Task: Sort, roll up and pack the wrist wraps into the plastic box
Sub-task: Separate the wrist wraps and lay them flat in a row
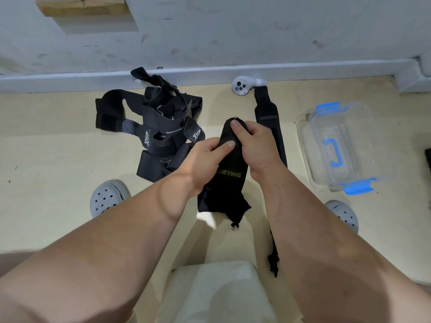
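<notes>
Early going here. The clear plastic box with blue clips point(305, 141) sits on the floor at right, no wrap showing inside. A tangled pile of black wraps point(163, 127) waits at left, and one long black strap point(268, 117) lies flat beside the box. The left hand point(205, 159) and right hand point(256, 145) both pinch the top end of the black fabric wrist wrap with gold lettering point(229, 180), held centre frame, hanging limp and unrolled.

My left hand point(203, 162) covers the first letters on the held wrap point(231, 190), and my right forearm point(303, 217) hides much of the floor wrap point(268, 113).
</notes>
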